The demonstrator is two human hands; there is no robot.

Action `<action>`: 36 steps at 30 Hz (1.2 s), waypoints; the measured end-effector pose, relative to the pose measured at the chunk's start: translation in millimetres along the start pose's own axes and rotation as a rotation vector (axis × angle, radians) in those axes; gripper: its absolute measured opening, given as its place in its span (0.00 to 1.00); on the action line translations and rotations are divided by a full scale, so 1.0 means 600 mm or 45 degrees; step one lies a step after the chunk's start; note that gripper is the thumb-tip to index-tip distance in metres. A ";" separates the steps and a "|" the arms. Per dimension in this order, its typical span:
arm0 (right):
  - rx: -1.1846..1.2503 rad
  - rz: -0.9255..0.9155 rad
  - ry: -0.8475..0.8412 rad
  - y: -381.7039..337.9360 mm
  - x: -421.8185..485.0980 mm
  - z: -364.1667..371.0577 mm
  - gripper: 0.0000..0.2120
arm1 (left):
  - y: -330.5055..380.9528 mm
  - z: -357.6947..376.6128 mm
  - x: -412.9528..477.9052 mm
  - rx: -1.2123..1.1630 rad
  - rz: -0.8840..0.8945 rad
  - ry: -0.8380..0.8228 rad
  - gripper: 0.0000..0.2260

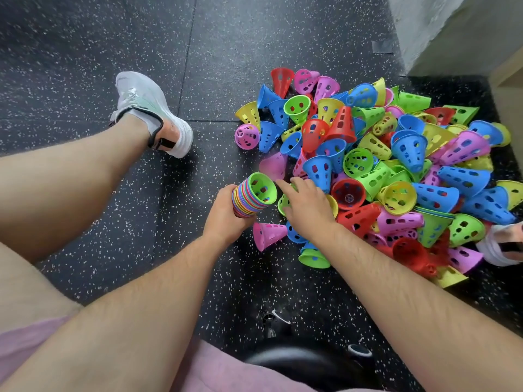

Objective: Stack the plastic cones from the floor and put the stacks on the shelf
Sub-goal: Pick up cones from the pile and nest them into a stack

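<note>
1. Left hand (223, 213) grips a stack of nested cones (249, 199), with fingers wrapped round its lower part. The stack tilts up and to the right, and the green cone at its top shows its open mouth to the camera.
2. Right hand (308, 207) lies palm down just beside the stack, over a loose green cone (281, 203) at the near edge of the pile. Its fingers are bent and the index finger stretches toward the stack. Whether it grips that cone cannot be told.
3. The 2 bare forearms reach forward from the bottom of the view.
4. A pile of loose cones (396, 165) spreads over the floor to the right of the hands. They are blue, green, yellow, red and pink, all with holes in their walls, and they lie tipped at every angle.
5. 1 pink cone (267, 234) lies on its side just below the left hand.
6. The floor (85, 52) is black with white flecks.
7. A bare leg stretches to the upper left and ends in a pale grey shoe (150, 108). Part of another white shoe (501, 244) shows at the right edge, against the pile.
8. Pink shorts (28, 343) fill the lower left corner.
9. A white wall (452, 29) stands in the top right corner.
</note>
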State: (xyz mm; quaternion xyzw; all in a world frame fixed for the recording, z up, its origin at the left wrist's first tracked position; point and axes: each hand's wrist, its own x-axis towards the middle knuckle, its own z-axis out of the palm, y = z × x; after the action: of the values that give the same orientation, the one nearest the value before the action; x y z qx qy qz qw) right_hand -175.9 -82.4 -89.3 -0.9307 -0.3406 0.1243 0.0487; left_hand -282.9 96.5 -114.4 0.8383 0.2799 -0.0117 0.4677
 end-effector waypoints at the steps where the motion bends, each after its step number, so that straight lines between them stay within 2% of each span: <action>1: -0.028 0.012 -0.018 -0.001 0.004 0.002 0.30 | 0.000 0.000 0.000 -0.004 0.001 0.002 0.23; 10: 0.087 0.021 0.017 0.009 0.029 -0.014 0.15 | 0.000 -0.010 0.002 -0.035 -0.018 0.014 0.20; 12: 0.222 0.068 0.052 0.014 0.030 -0.028 0.16 | 0.003 -0.013 0.001 -0.063 -0.047 0.048 0.20; 18: 0.910 0.311 0.293 0.020 0.027 -0.064 0.23 | 0.000 -0.014 0.006 -0.116 -0.119 0.109 0.25; 24: 1.209 0.157 0.351 0.002 0.030 -0.070 0.25 | 0.012 -0.013 0.010 -0.098 -0.092 0.130 0.21; 27: 1.208 0.008 0.225 -0.005 0.025 -0.065 0.29 | 0.016 -0.014 0.011 -0.085 -0.063 0.121 0.18; 32: 0.868 -0.168 0.053 -0.008 0.018 -0.083 0.39 | 0.015 -0.018 0.011 -0.067 -0.037 0.123 0.21; 36: 0.648 -0.255 0.082 -0.013 0.019 -0.107 0.43 | 0.018 -0.020 0.007 -0.047 0.011 0.089 0.23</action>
State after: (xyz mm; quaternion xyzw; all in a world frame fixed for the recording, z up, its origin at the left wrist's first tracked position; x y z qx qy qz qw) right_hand -155.2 -69.4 -28.5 -0.8536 -0.3872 0.1707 0.3040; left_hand -277.2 103.5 -100.3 0.8306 0.2926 0.0247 0.4731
